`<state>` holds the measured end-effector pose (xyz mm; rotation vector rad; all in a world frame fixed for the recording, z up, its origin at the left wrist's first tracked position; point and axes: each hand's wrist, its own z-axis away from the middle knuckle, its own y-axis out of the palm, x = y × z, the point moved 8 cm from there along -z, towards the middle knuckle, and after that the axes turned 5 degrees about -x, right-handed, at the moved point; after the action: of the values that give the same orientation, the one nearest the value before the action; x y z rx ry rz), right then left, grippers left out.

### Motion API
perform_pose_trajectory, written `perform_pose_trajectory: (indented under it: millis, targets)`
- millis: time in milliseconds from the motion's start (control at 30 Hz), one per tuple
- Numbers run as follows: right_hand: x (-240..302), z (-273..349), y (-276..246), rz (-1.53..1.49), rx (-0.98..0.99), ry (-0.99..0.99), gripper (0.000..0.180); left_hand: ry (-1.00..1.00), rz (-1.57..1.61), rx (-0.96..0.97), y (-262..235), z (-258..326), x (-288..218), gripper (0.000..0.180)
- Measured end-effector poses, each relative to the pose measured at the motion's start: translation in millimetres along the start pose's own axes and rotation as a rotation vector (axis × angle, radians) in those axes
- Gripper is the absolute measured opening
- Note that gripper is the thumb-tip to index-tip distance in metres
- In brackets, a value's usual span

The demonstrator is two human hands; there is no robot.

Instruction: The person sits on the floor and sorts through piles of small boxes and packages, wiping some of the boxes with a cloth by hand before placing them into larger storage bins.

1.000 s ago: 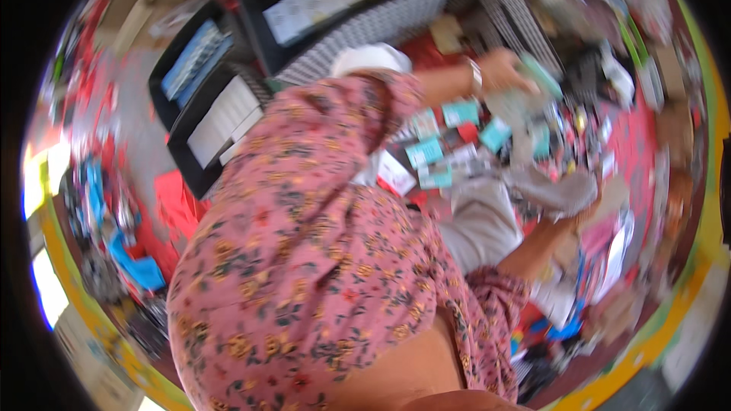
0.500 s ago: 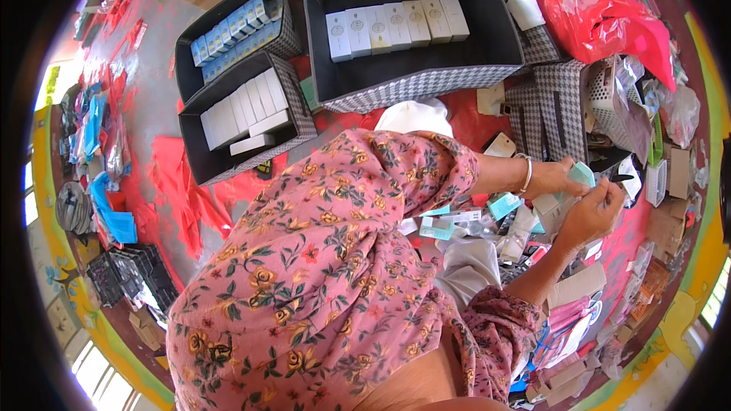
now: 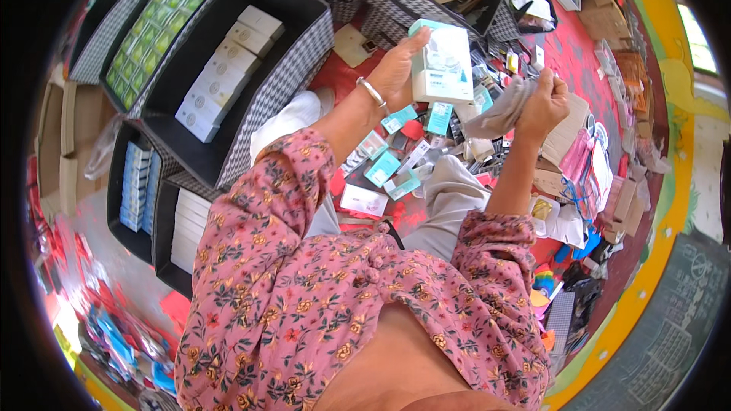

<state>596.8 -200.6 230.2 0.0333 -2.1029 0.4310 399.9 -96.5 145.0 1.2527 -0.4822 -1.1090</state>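
My left hand (image 3: 396, 74), with a bracelet on its wrist, grips a white and teal carton (image 3: 443, 62) by its left side, thumb on the upper edge. The carton is held up above the floor with its printed face showing. To the right, my right hand (image 3: 544, 108) is closed around a crumpled grey cloth (image 3: 499, 109) that hangs toward the carton without touching it. Below both hands lies a spread of small boxes, among them a teal box (image 3: 382, 170) and a white box (image 3: 363, 200).
Houndstooth fabric bins stand at the left: a large bin (image 3: 308, 49) holds a row of white boxes, another green packets (image 3: 164, 27). A flattened cardboard piece (image 3: 565, 133) lies right of my right hand. Cardboard boxes (image 3: 609, 19) line the far right wall.
My hands, close together before, are now apart. The carton is raised in my left hand and the grey cloth shows in my right. The view has turned, shifting the bins leftward.
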Motion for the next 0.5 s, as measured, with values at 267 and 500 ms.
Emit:
perform_pose_trajectory:
  millis: [267, 500]
  targets:
    - [124.2, 97.5, 60.5, 0.115, 0.402, -0.672, 0.003, 0.064, -0.212, 0.013, -7.9, -3.0, 7.9, 0.031]
    - [-21.9, 46.8, 34.1, -0.009, 0.617, 0.423, 0.034, 0.026, -0.159, -0.046, -1.7, 9.2, -6.8, 0.031]
